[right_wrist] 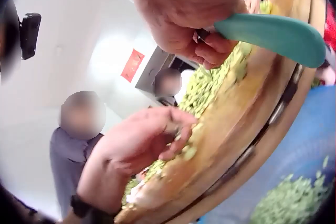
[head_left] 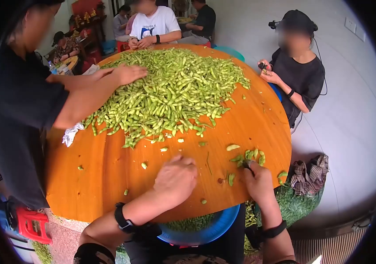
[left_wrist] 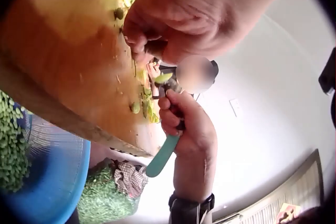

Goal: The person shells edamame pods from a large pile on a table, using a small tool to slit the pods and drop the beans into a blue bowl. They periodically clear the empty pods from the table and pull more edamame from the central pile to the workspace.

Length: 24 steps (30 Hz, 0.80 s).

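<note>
Over the wooden table (head_left: 122,171), the left hand (head_left: 175,180) is raised with curled fingers; no held thing can be made out in it. To its right, the right hand (head_left: 258,182) grips a small tool whose teal handle (right_wrist: 273,35) sticks out behind the palm. At the tool's front end in the left wrist view is a green pod (left_wrist: 163,78). Several pods (head_left: 251,155) lie just beyond the right hand, and a loose pod (head_left: 231,179) lies to its left. A large heap of green pods (head_left: 166,92) covers the table's far part.
A blue basin (head_left: 223,226) with green beans sits below the table's near edge. People are around the table; one at the left (head_left: 16,105) reaches into the heap. At the right are a full bag (head_left: 300,200) with checked cloth on it; a red stool (head_left: 33,224) stands lower left.
</note>
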Tool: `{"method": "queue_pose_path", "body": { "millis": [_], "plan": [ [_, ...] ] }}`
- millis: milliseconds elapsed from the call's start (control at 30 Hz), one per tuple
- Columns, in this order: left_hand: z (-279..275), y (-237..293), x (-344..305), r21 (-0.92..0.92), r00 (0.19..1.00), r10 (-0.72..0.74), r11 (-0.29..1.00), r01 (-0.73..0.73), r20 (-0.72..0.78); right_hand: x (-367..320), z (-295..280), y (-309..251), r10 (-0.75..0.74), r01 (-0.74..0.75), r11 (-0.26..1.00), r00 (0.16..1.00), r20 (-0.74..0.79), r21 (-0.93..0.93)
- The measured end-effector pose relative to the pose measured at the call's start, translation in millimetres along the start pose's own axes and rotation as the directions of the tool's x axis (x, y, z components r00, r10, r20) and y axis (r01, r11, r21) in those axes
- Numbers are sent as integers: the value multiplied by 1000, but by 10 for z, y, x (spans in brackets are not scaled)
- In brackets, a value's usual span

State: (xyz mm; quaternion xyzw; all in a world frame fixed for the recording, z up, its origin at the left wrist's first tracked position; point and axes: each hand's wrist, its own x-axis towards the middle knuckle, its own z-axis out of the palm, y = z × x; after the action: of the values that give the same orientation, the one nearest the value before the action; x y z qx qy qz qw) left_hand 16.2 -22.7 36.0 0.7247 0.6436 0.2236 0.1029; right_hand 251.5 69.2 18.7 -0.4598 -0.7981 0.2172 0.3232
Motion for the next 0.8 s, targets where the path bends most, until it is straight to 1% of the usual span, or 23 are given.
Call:
{"method": "queue_pose_path", "body": {
  "millis": [33, 67, 100, 133, 167, 200, 233, 267, 300, 333, 400, 467, 533, 567, 600, 633, 667, 700, 733, 767, 800],
  "plan": [
    [-64, -60, 30, 177, 996, 32, 984, -16, -87, 1, -42, 71, -14, 14, 997, 1000, -1, -78],
    [-128, -118, 77, 351, 983, 78, 936, -15, -165, 2, -45, 77, -20, 20, 997, 1000, -5, -72],
    [-188, -169, 151, 364, 974, 5, 928, 80, -224, -8, -54, 74, 10, -11, 996, 1000, -12, -88],
    [-234, -250, 258, 372, 975, 9, 925, 76, -224, -18, -65, 71, 43, -45, 994, 999, -20, -104],
    [-255, -357, 382, 245, 958, -172, 942, 228, -231, -25, -63, 47, 85, -84, 994, 996, 17, -75],
    [-246, -465, 486, 113, 913, -348, 919, 377, -214, -28, -29, 44, 87, -86, 994, 996, 12, -71],
    [-204, -577, 567, 119, 916, -341, 921, 371, -211, -40, 14, 45, 54, -55, 998, 998, -12, -41],
    [-148, -695, 647, 189, 918, -351, 904, 384, -184, -54, 53, 40, 22, -23, 1000, 999, -37, -14],
    [-96, -787, 724, 259, 919, -361, 883, 392, -159, -68, 62, 7, 29, -28, 999, 999, -31, 25],
    [-35, -855, 767, 263, 921, -355, 884, 386, -158, -64, 57, -22, 32, -31, 999, 999, -38, 27],
    [56, -910, 774, 262, 923, -244, 909, 324, -296, -73, 40, -93, 58, -61, 992, 998, 30, 110],
    [39, -875, 762, 281, 929, -231, 907, 312, -288, -42, 68, -215, 45, -49, 989, 999, 29, 142],
    [-22, -784, 708, 297, 934, -219, 906, 302, -283, -13, 138, -253, 46, -73, 934, 995, 87, 349],
    [-53, -727, 652, 143, 946, -205, 959, 245, -250, 19, 145, -242, 65, -134, 930, 976, 207, 343],
    [-74, -648, 588, -19, 959, -185, 983, 185, -214, 59, 140, -312, 75, -143, 929, 976, 204, 342],
    [-112, -517, 511, -22, 963, -179, 984, 178, -201, 110, 154, -439, 164, -304, 835, 933, 320, 459],
    [-163, -366, 429, -349, 953, -298, 900, 259, -61, 147, 173, -538, 226, -458, 704, 869, 440, 543],
    [-167, -272, 371, -619, 926, -361, 703, 350, 113, 170, 204, -585, 240, -465, 701, 868, 435, 541],
    [-134, -249, 319, -619, 928, -351, 704, 348, 123, 195, 251, -613, 212, -496, 661, 844, 493, 563],
    [-108, -246, 260, -762, 944, -298, 576, 295, 140, 209, 285, -625, 178, -525, 621, 818, 547, 582],
    [-80, -239, 217, -875, 958, -244, 419, 242, 147, 211, 304, -627, 188, -527, 620, 820, 541, 582]
  ]
}}
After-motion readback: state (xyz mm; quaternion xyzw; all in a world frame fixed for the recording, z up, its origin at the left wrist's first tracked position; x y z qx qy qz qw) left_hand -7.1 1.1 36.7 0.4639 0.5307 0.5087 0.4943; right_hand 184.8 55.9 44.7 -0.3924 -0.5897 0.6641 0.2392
